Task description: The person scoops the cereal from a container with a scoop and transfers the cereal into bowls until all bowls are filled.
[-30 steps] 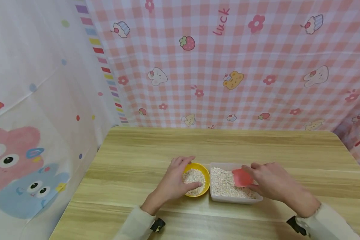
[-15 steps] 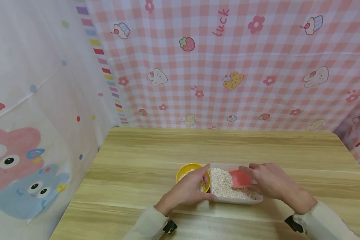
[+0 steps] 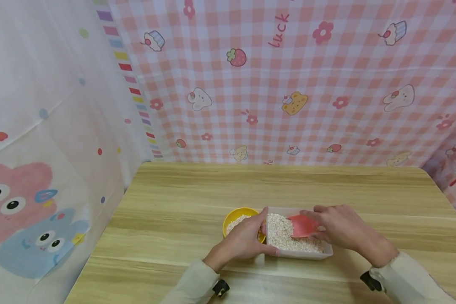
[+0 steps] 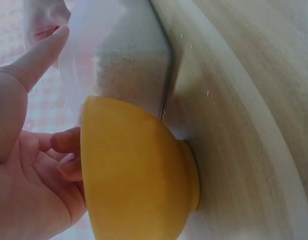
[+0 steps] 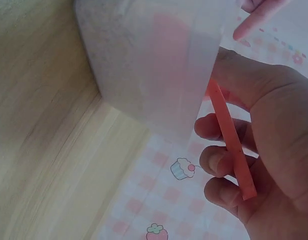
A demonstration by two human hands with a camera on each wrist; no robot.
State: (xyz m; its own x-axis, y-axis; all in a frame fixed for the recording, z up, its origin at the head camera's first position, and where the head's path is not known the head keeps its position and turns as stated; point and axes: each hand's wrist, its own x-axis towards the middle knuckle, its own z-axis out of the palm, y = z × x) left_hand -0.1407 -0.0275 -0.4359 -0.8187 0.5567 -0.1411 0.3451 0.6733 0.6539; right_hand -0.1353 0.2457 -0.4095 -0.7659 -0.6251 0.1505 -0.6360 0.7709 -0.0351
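A translucent plastic box (image 3: 302, 254) of pale oat-like flakes (image 3: 279, 230) stands on the table. My right hand (image 3: 338, 226) grips a red scoop (image 3: 303, 226), whose blade dips into the flakes; its orange-red handle (image 5: 233, 140) lies against curled fingers in the right wrist view. My left hand (image 3: 245, 236) holds the box by its left end, thumb along the front rim and fingers at the left side. Beneath that hand a yellow bowl (image 4: 133, 170) with more flakes (image 3: 235, 221) stands close against the box, partly hidden in the head view.
The wooden table (image 3: 167, 236) extends around both containers. A pink checked cloth (image 3: 220, 84) hangs behind it, and a white printed cloth (image 3: 61, 105) at the left. A few loose flakes (image 4: 208, 94) lie near the box.
My left hand has moved right from over the yellow bowl to the box's left end. The right hand has shifted the scoop slightly left in the flakes.
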